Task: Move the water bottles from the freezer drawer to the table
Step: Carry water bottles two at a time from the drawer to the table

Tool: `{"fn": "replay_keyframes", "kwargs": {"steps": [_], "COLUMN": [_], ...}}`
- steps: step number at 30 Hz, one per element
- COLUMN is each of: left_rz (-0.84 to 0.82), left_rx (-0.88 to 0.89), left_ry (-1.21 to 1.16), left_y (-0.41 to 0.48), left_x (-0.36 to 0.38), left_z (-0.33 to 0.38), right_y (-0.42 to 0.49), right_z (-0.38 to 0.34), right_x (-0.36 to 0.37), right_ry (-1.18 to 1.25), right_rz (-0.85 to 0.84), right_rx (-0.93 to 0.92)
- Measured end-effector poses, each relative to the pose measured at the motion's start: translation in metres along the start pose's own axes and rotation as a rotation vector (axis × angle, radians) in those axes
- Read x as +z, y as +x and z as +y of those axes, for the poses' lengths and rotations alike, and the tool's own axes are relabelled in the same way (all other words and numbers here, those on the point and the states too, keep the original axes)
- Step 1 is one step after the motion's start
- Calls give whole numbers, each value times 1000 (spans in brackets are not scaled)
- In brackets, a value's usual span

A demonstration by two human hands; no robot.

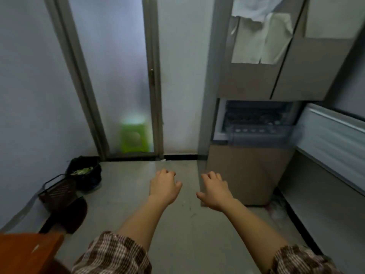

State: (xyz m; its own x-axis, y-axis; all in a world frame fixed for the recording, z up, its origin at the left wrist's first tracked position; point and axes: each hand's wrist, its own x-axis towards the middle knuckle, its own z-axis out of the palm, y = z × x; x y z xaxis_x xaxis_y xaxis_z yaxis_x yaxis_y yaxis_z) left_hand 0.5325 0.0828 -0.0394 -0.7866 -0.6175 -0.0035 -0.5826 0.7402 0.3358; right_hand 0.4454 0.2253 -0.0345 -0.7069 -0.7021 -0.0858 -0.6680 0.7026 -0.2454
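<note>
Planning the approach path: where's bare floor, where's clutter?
Bare: grey floor in front of the frosted glass door, left of the beige fridge. Crowded: left wall, with black rubbish bag and black wire basket. Open freezer drawer juts out.

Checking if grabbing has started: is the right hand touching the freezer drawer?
Apart. The head view shows the right hand, empty, well below the freezer drawer, with fridge panel visible between them.

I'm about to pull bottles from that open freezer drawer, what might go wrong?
Your left hand and right hand are bare and empty; cold bottles may slip. The freezer drawer juts out beside the open door, so you might bump either. The basket and black bag lie on the floor near the table, a trip risk.
</note>
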Motion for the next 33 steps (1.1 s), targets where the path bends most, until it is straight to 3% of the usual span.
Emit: {"fn": "replay_keyframes", "kwargs": {"steps": [8,12,21,26,33], "left_rz": [-28,-29,-74,-110,-229], "left_rx": [303,360,424,412,270], "left_ry": [60,39,-23,-21,-127], "left_y": [145,225,358,425,508], "left_x": [44,54,80,113,177], "left_z": [146,207,327,384,461], "right_y": [94,149,256,327,422], "right_z": [148,213,344,414,524], "right_x": [-56,-84,-133,-149,-160], "right_ry": [-19,-42,-36,-6,75], "right_rz": [103,139,188,184,104], "right_rx": [185,269,374,344,346]}}
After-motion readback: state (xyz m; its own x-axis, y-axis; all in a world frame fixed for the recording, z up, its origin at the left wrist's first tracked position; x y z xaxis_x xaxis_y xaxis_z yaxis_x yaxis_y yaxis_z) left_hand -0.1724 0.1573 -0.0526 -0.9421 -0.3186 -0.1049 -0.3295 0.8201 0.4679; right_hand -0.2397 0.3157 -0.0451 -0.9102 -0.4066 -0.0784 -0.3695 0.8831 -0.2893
